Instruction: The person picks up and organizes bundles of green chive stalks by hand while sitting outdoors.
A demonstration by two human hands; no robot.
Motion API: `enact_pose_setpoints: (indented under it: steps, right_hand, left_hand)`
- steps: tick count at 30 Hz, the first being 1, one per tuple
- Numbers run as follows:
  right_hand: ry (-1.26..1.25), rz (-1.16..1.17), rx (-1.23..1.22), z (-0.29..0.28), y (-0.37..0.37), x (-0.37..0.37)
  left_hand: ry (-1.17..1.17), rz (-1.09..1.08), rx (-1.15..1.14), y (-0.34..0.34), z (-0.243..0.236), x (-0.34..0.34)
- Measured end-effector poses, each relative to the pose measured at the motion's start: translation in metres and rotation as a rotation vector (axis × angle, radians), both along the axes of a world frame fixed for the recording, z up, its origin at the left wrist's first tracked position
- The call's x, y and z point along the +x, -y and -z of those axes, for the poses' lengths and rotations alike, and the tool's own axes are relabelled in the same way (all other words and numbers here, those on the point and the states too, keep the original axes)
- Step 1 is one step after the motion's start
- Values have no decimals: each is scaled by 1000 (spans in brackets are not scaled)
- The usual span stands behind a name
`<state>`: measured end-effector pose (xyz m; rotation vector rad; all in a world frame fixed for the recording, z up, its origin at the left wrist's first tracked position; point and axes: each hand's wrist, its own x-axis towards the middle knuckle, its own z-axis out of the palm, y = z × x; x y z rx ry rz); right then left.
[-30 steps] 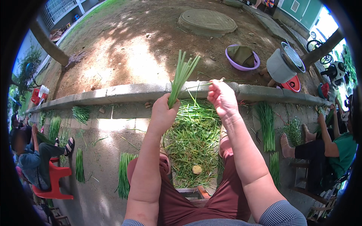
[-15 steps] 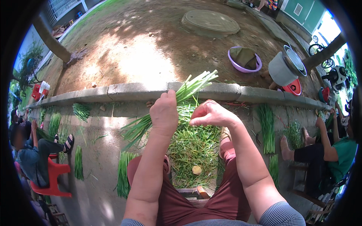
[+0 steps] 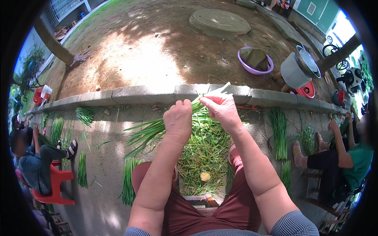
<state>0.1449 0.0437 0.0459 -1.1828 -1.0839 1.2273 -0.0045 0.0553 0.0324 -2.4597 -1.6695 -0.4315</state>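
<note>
My left hand (image 3: 178,121) is closed in a fist around a bunch of garlic chives (image 3: 151,131). Their green leaves fan out to the left, while the pale stem ends point up and right. At those ends my right hand (image 3: 223,109) pinches some stems between thumb and fingers; exactly how many is hidden. Below both hands, a heap of loose green and yellowed trimmings (image 3: 202,153) covers the ground between my feet. On it sits a small pale-yellow round lump (image 3: 205,176).
More chive bundles lie on the paving, left (image 3: 130,181) and right (image 3: 278,135). A concrete curb (image 3: 138,95) runs across ahead. Beyond it are a purple basin (image 3: 255,71) and a white bucket (image 3: 294,72). Seated people work at left (image 3: 33,167) and right (image 3: 354,161).
My right hand has moved up and forward onto the pale stem ends, where before it hovered beside the bunch. The left hand and bunch have shifted slightly right and lower.
</note>
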Motion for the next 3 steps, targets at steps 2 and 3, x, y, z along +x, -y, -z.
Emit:
enact_pose_setpoints:
  steps: [2,3]
  right_hand:
    - [-182,-24,-67,-10,1,4]
    - [-336,-67,-64,-9,1,12]
  left_hand:
    - [8,-27,-72,-1,-2,-1]
    - [-11,-53,-161,-2,-4,0]
